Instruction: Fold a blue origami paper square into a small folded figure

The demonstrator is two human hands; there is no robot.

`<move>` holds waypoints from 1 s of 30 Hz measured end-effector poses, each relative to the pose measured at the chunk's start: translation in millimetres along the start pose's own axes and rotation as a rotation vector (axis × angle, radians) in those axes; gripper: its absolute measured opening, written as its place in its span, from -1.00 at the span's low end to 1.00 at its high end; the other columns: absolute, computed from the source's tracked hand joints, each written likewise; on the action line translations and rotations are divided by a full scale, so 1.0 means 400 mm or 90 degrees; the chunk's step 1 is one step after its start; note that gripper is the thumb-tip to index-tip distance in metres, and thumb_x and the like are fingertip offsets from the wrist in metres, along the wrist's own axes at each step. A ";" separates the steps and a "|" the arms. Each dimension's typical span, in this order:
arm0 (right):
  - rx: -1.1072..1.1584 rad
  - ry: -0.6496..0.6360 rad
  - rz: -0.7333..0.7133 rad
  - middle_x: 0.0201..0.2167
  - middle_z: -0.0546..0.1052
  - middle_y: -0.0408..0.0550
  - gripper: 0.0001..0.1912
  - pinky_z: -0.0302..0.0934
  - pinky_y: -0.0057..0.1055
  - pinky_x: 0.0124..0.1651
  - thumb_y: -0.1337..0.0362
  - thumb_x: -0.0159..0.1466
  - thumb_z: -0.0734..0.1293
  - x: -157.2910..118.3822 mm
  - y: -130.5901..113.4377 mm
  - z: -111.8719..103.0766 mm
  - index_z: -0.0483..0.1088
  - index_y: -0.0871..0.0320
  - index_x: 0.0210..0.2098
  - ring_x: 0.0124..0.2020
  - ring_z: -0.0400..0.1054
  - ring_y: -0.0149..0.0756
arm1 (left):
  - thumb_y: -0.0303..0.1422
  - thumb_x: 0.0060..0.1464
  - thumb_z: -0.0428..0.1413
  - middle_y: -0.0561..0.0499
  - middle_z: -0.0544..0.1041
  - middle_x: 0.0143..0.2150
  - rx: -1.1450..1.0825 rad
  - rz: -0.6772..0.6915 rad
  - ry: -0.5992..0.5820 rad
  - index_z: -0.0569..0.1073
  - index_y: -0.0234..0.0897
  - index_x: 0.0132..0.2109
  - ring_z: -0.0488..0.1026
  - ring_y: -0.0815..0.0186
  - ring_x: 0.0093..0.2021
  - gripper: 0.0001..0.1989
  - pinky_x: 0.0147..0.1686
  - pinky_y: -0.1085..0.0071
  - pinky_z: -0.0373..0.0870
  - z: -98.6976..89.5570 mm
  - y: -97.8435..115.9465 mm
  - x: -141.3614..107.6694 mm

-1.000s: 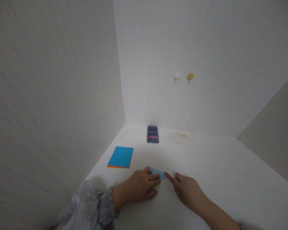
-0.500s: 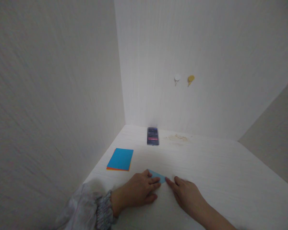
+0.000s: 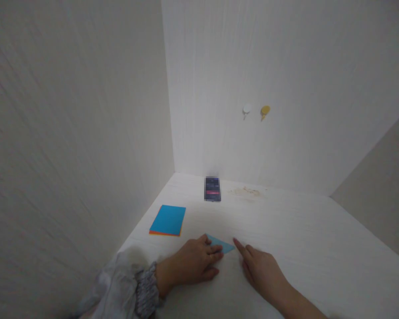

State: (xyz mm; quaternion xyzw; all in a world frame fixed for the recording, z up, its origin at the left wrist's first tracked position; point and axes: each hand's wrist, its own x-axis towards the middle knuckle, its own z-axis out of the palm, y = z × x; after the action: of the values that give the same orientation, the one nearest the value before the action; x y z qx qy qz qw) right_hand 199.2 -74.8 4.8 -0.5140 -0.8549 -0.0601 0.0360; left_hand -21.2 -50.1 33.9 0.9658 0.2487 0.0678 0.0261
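Observation:
A light blue piece of paper (image 3: 225, 246), folded to a pointed triangle, lies on the white table. My left hand (image 3: 196, 262) rests flat over its left part, fingers spread and pressing it down, and hides that end. At the paper's right tip is my right hand (image 3: 264, 269). Its index finger is stretched out beside the tip and the other fingers are loosely bent, with nothing held. Whether that fingertip touches the paper I cannot tell.
A stack of coloured paper (image 3: 168, 220), blue on top with orange edges below, lies to the left. A blurred dark phone-like object (image 3: 213, 189) is near the back wall. White (image 3: 247, 109) and yellow hooks (image 3: 265, 110) hang on that wall. Brownish marks (image 3: 249, 191) stain the table.
My right index finger has slid a little right and away along the paper, so more of its right tip shows. My left hand stays in place on the paper.

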 end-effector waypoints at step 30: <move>0.002 -0.034 0.017 -0.42 0.45 -0.08 -0.59 0.07 -0.52 -0.51 0.41 0.17 0.11 0.009 0.026 0.009 0.22 -0.02 -0.01 -0.47 0.38 -0.34 | -0.30 0.06 -0.07 -0.03 0.31 0.05 -0.044 0.066 0.020 0.33 -0.25 -0.03 0.21 0.21 0.01 -0.68 0.02 0.31 0.11 0.020 -0.036 -0.022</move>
State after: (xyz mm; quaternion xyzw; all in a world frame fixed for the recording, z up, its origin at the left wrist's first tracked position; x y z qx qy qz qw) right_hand 206.7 -66.5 2.2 -0.5267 -0.8487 -0.0447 0.0144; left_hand -34.6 -41.9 23.7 0.9748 0.1964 0.0928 0.0517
